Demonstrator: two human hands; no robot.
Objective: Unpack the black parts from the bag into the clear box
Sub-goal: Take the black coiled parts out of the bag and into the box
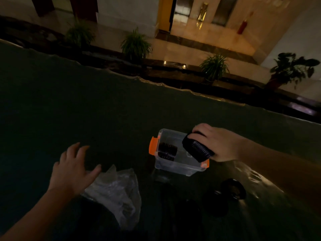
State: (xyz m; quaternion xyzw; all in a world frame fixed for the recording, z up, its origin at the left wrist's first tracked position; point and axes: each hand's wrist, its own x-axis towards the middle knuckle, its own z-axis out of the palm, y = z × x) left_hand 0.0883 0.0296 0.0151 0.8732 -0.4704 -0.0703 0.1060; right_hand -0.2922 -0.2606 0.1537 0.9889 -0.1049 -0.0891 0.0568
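- Dim room; dark tabletop [86,110], wavy far edge running from upper left down to the right, potted plants [135,44] and lit tiled floor beyond it.
- Broad bare stretch across the left and middle of the tabletop.
- Clear box [175,165] with orange latches right of centre, lid off, one stack of black parts [167,151] lying inside at its left end.
- Right hand [217,143] over the box's right end, fingers curled round a second ribbed stack [197,147], tilted.
- Left hand [74,169] spread, holding nothing, just above the crumpled bag [118,192] near the front edge.
- More dark round parts [233,188] on the tabletop in front of the box; details too dark to tell.
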